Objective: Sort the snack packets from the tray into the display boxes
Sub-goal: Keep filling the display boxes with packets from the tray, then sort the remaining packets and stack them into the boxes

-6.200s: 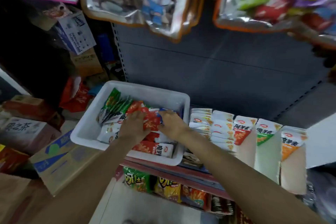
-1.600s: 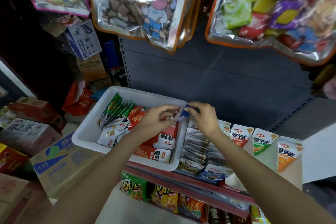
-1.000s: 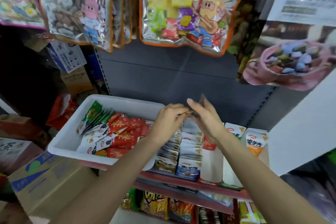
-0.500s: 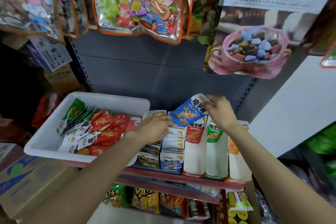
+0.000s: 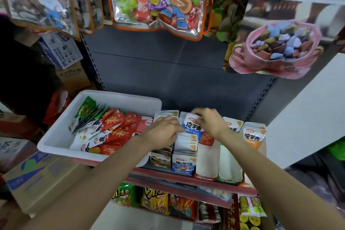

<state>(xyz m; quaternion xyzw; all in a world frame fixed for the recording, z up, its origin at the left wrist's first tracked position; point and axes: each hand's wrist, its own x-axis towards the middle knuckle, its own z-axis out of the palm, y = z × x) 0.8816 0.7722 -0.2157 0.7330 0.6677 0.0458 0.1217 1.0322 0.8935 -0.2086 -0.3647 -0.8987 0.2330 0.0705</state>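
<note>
Here, a white tray (image 5: 61, 136) holds red and green packets; right hand (image 5: 211, 122) pinches a blue packet (image 5: 192, 126) over shelf display boxes (image 5: 183, 164), left hand (image 5: 164, 132) resting flat alongside.

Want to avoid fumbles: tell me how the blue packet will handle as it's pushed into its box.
The blue packet is probably light and floppy: a thin flat pouch, so it may buckle against the packed row. Its glossy film looks slippery, so the right hand likely needs a firm pinch.
</note>
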